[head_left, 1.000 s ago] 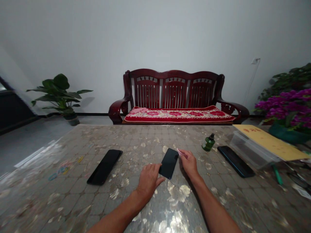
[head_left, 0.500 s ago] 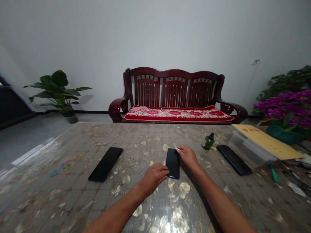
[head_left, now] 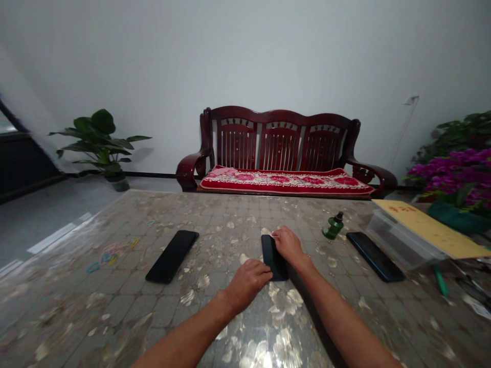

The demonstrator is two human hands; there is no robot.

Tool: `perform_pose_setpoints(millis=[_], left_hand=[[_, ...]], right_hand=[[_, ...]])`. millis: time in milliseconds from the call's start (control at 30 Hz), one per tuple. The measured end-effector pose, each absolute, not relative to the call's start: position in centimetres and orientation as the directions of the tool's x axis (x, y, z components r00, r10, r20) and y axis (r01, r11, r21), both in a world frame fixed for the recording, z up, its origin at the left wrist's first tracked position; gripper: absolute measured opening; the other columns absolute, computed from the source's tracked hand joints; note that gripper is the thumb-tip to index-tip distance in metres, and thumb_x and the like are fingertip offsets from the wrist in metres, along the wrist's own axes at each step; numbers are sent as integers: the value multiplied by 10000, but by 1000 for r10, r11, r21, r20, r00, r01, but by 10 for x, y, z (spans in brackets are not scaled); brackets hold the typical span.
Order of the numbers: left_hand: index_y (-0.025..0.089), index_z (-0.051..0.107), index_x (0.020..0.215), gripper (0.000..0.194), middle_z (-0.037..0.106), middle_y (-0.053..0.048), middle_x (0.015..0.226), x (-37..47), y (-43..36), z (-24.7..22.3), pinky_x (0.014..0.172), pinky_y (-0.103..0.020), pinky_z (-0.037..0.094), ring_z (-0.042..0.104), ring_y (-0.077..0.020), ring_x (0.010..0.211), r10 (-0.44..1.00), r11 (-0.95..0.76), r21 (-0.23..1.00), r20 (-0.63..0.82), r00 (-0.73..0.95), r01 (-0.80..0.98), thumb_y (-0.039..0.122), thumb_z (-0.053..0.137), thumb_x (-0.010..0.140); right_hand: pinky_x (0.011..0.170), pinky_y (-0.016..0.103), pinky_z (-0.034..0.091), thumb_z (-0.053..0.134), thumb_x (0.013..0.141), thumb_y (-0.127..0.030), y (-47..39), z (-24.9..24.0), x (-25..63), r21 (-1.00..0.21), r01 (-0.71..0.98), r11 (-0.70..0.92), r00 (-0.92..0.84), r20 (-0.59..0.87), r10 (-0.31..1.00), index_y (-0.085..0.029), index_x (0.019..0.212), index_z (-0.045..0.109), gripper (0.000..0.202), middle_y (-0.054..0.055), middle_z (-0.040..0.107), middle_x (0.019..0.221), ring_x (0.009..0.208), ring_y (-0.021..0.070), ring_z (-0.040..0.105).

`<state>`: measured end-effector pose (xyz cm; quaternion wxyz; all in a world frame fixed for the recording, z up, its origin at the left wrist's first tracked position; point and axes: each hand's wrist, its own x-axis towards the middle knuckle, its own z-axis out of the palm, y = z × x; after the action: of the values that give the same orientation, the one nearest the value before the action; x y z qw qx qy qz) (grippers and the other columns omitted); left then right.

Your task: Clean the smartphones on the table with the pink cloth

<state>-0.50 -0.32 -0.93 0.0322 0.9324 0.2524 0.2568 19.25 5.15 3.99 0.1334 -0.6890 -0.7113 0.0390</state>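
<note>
A dark phone (head_left: 275,263) lies face up on the patterned table between my hands. My left hand (head_left: 248,281) rests at its lower left edge, fingers together, fingertips touching the phone. Over its upper right part, my right hand (head_left: 288,246) pinches a small white piece (head_left: 274,236), perhaps a wipe, against the screen. Another black phone (head_left: 172,256) lies to the left. On the right is a third phone (head_left: 375,256), with a green bottle (head_left: 333,226) with a black cap standing just to its left.
A clear plastic box (head_left: 406,240) with a yellow envelope (head_left: 433,230) on top stands at the right, near a green-handled tool (head_left: 441,281) and purple flowers (head_left: 456,174). Coloured bands (head_left: 109,254) lie at the left. Behind the table (head_left: 215,209) is a wooden bench (head_left: 280,138).
My right hand has moved left across the top of the phone with the white piece. The whole view has shifted slightly. My left hand still touches the phone's lower left edge.
</note>
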Motion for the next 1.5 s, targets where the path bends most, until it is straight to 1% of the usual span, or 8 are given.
perform_pose_setpoints(millis=[200, 433, 567, 767, 900, 1100, 1400, 1500], left_hand=[[205, 725, 1087, 209, 747, -70, 1122, -5, -1, -18, 942, -417, 545, 677, -232, 1081, 492, -867, 213, 502, 711, 449, 178, 541, 991], [195, 720, 1086, 244, 746, -61, 1151, -5, 1, -20, 1066, -425, 500, 678, -209, 1124, 505, -863, 240, 468, 725, 445, 147, 500, 992], [184, 719, 1060, 246, 747, -79, 1138, -6, 3, -16, 1059, -412, 509, 688, -203, 1109, 506, -863, 241, 441, 742, 445, 127, 493, 982], [189, 715, 1072, 248, 748, -80, 1143, -6, 5, -20, 1034, -406, 531, 691, -203, 1111, 496, -868, 243, 456, 739, 433, 130, 488, 990], [192, 712, 1110, 266, 744, -77, 1165, -6, 6, -27, 1049, -413, 523, 678, -204, 1147, 493, -870, 241, 474, 730, 431, 128, 481, 995], [176, 713, 1123, 267, 746, -83, 1165, -6, 5, -29, 1059, -404, 520, 681, -209, 1145, 500, -865, 248, 479, 722, 436, 109, 497, 980], [199, 702, 1162, 330, 736, -89, 1192, -7, 6, -32, 1051, -425, 530, 673, -208, 1165, 509, -861, 248, 455, 731, 445, 79, 470, 960], [204, 702, 1165, 324, 733, -85, 1202, -7, 6, -33, 1048, -429, 532, 669, -212, 1172, 511, -860, 254, 458, 728, 443, 88, 476, 963]], right_hand=[[826, 265, 428, 460, 966, -150, 52, 41, 190, -210, 976, 52, -20, 149, 989, -185, 1045, 762, 314, 120, 698, 1055, 996, 209, 633], [865, 279, 424, 435, 1002, -212, 51, 42, 177, -152, 981, 121, -98, 152, 984, -194, 1002, 764, 330, 119, 688, 1051, 1006, 218, 614], [859, 305, 425, 425, 986, -161, 57, 42, 176, -135, 986, 101, -79, 157, 984, -164, 991, 762, 336, 149, 677, 1058, 1003, 240, 609], [847, 275, 425, 458, 982, -178, 62, 44, 169, -138, 974, 182, -163, 139, 977, -228, 1024, 763, 311, 103, 679, 1042, 1003, 213, 605], [848, 281, 424, 451, 979, -168, 62, 45, 170, -133, 975, 180, -162, 137, 977, -222, 1038, 767, 326, 113, 675, 1041, 1002, 220, 601], [819, 241, 418, 480, 980, -197, 57, 42, 175, -187, 933, 309, -289, 128, 949, -258, 1045, 766, 300, 66, 679, 1010, 965, 184, 611], [828, 230, 425, 508, 942, -148, 46, 41, 182, -261, 886, 383, -363, 122, 924, -266, 1023, 781, 308, 49, 696, 981, 957, 170, 617], [836, 236, 427, 506, 942, -149, 44, 42, 183, -261, 896, 358, -335, 131, 933, -267, 1028, 781, 312, 52, 701, 988, 965, 176, 619]])
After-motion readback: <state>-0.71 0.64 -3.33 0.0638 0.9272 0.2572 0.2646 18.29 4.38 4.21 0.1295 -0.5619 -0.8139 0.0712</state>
